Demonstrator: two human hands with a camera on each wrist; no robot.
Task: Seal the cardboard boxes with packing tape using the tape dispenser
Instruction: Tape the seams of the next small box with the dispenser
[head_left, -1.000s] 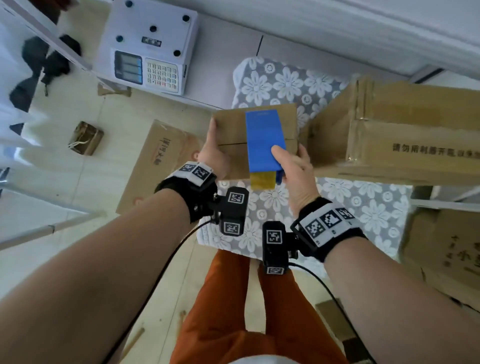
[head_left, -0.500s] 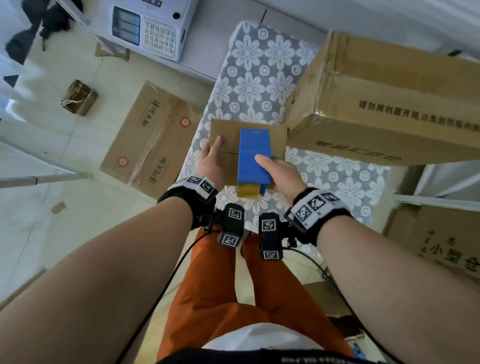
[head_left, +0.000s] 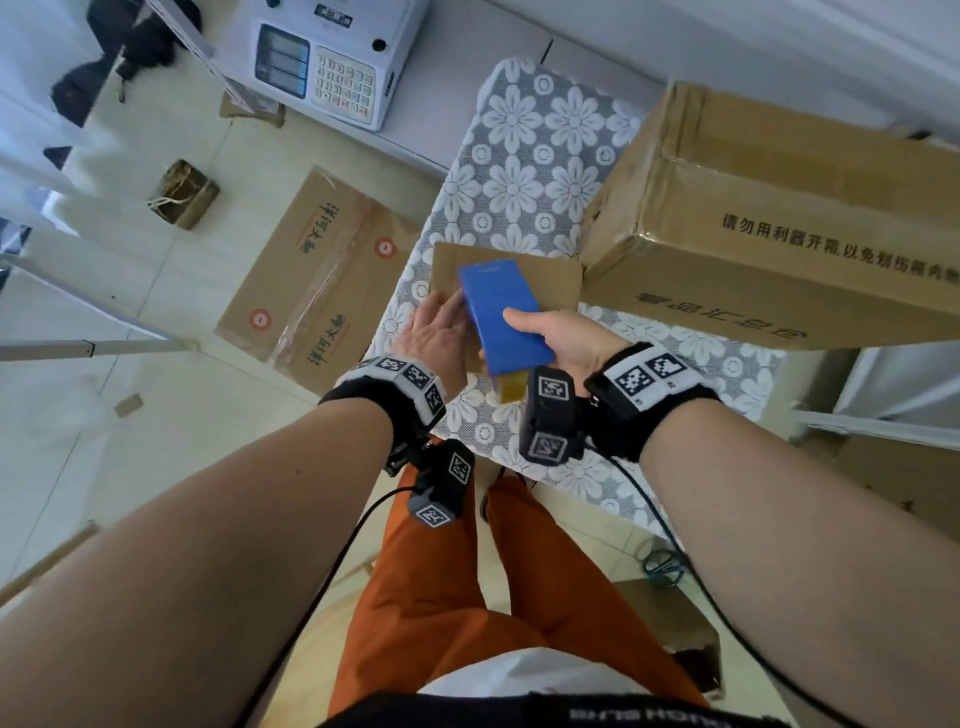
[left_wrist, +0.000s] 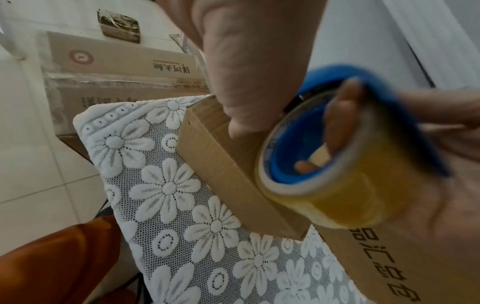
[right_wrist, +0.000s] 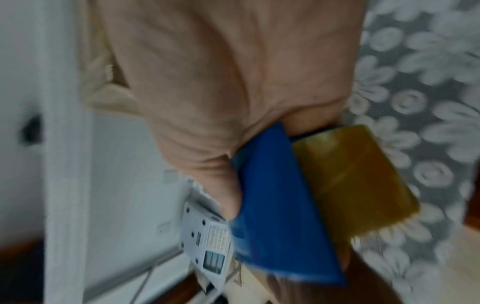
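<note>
A small flat cardboard box (head_left: 550, 278) lies on the floral tablecloth (head_left: 530, 156) near its front left corner. My right hand (head_left: 563, 338) grips a blue tape dispenser (head_left: 506, 317) over the box, thumb on its top. The yellowish tape roll (head_left: 514, 388) sticks out at the near end. In the left wrist view, right fingers reach through the roll (left_wrist: 337, 195) beside the box (left_wrist: 221, 164). My left hand (head_left: 434, 332) lies on the box's left part with straight fingers, next to the dispenser. The right wrist view is blurred but shows the dispenser (right_wrist: 280, 205) and roll (right_wrist: 350, 179).
A large taped carton (head_left: 779, 208) stands on the table right behind the small box. On the floor to the left lie a sealed printed carton (head_left: 322, 270) and a small tied bundle (head_left: 182, 195). A white weighing scale (head_left: 322, 57) sits at the back left.
The dispenser has turned, its near end swinging right, and sits nearer me. My left hand slid from the box's left edge in beside the dispenser. The head view tipped further down.
</note>
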